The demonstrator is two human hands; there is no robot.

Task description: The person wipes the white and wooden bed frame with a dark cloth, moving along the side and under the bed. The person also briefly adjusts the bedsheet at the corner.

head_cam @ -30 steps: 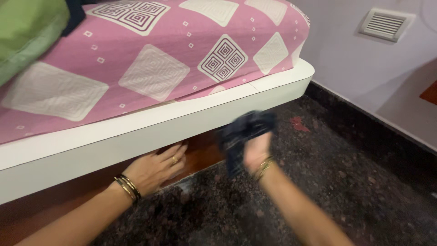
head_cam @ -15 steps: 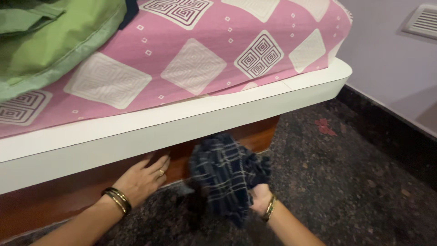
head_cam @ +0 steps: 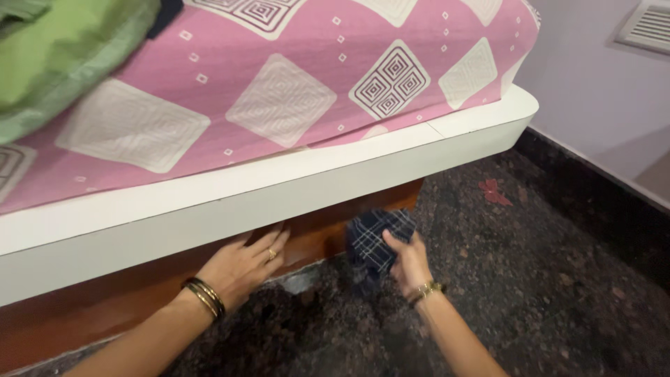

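My right hand [head_cam: 408, 262] grips a bunched dark blue checked cloth [head_cam: 373, 244] just above the dark speckled floor [head_cam: 530, 293], close to the wooden base of the bed [head_cam: 328, 234]. My left hand [head_cam: 244, 265] rests flat with fingers spread against that wooden base, under the white bed frame [head_cam: 293, 188]. It wears a ring and dark and gold bangles; the right wrist has a gold bracelet.
A pink sheet with white diamond patterns [head_cam: 279, 91] covers the mattress. A green bundle of fabric [head_cam: 63, 56] lies at the top left. A lilac wall with a vent [head_cam: 645, 24] stands at the right. A small red mark [head_cam: 494, 190] lies on the floor.
The cloth hung loosely open half a second ago; now it is bunched smaller in my right hand and nearer the bed's base. My left hand stays against the wood.
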